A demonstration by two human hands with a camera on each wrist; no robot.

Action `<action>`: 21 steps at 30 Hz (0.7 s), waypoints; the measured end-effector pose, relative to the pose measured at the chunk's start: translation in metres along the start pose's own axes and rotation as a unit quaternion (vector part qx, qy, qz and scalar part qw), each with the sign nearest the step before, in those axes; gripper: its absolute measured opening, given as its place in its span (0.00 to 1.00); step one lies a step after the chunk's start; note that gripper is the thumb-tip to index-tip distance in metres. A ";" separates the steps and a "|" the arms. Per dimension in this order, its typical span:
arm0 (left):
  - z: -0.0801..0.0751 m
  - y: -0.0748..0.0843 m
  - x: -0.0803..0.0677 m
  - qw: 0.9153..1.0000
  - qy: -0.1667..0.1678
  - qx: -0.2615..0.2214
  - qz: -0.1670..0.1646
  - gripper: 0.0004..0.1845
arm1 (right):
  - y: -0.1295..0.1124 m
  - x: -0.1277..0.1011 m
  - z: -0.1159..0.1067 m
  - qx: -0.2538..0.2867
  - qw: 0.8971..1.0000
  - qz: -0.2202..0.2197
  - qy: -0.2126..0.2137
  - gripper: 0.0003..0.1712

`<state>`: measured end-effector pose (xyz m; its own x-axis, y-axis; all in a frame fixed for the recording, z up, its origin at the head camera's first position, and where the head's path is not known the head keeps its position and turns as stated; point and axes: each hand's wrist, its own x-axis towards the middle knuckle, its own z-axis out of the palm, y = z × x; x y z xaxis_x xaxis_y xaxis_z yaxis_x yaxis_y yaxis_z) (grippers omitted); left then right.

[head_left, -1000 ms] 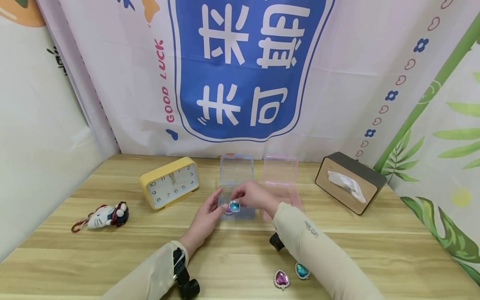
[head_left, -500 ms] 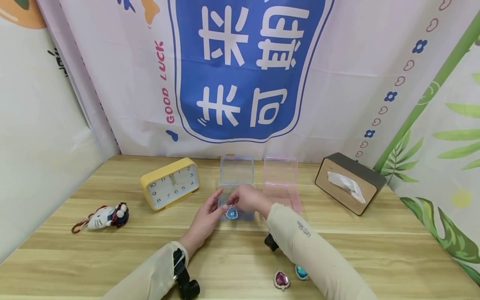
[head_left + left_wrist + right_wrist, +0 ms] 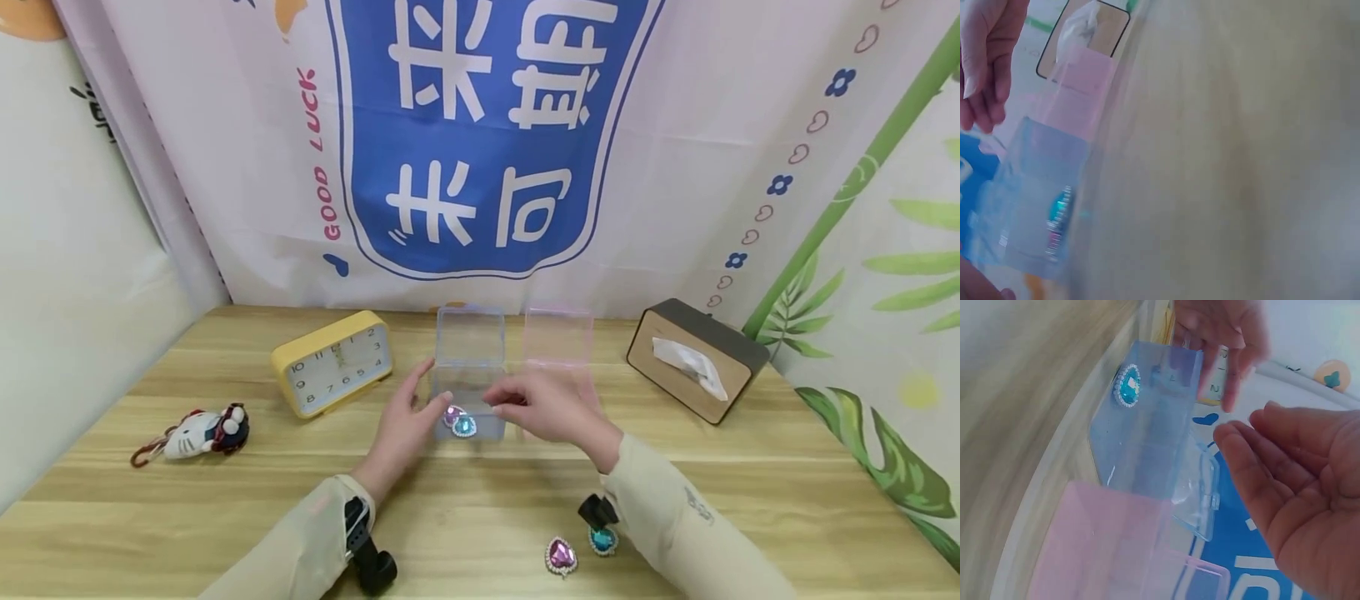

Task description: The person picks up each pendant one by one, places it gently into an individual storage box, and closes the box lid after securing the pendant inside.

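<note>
A clear blue box (image 3: 480, 429) stands on the wooden table (image 3: 480, 492) with its lid (image 3: 470, 336) up. Inside lie a pink heart gem (image 3: 453, 414) and a teal gem (image 3: 465, 426), the teal one also showing in the right wrist view (image 3: 1129, 385). My left hand (image 3: 435, 385) rests with straight fingers against the box's left wall (image 3: 1147, 425). My right hand (image 3: 510, 400) hovers just right of the blue box, over the open pink box (image 3: 558, 336), fingers relaxed and palm empty (image 3: 1297, 487). Two more gems, pink (image 3: 562, 557) and teal (image 3: 602, 540), lie near the front edge.
A yellow clock (image 3: 333, 362) stands back left of the boxes. A tissue box (image 3: 697, 362) sits at the back right. A small plush cat toy (image 3: 198, 433) lies far left. A printed curtain closes off the back and sides.
My right hand let go of the teal gem, which now lies in the blue box beside the pink one. That hand drew back to the right. The left hand stayed at the box.
</note>
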<state>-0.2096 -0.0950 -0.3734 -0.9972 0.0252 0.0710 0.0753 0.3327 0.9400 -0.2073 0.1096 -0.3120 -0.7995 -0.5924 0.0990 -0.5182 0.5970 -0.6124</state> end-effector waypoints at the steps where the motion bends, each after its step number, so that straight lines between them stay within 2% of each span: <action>1: 0.000 0.004 0.000 1.000 0.006 0.008 0.021 0.34 | -0.001 -0.006 -0.002 -0.001 1.000 -0.005 -0.004 0.12; 5: 0.006 0.019 -0.004 0.995 0.011 0.036 0.094 0.33 | 0.000 -0.027 -0.007 -0.006 0.999 -0.025 -0.022 0.11; 10: 0.021 0.036 -0.015 0.988 -0.009 0.048 0.143 0.33 | 0.004 -0.050 -0.009 0.024 0.998 -0.032 -0.058 0.13; 13: 0.030 0.043 -0.019 0.984 -0.015 0.052 0.170 0.33 | 0.008 -0.062 -0.010 0.045 0.996 -0.020 -0.077 0.14; 17: 0.043 0.050 -0.021 0.982 -0.035 0.038 0.183 0.34 | 0.013 -0.075 -0.010 0.064 0.994 0.000 -0.090 0.15; 21: 0.055 0.056 -0.021 0.982 -0.073 0.020 0.171 0.34 | 0.017 -0.086 -0.008 0.088 0.991 0.023 -0.101 0.16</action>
<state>-0.1845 -0.0247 -0.3409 -0.9030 0.2754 0.3299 0.4095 0.3188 0.8548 -0.1499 0.1745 -0.3245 -0.7347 -0.6737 -0.0797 -0.4078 0.5325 -0.7417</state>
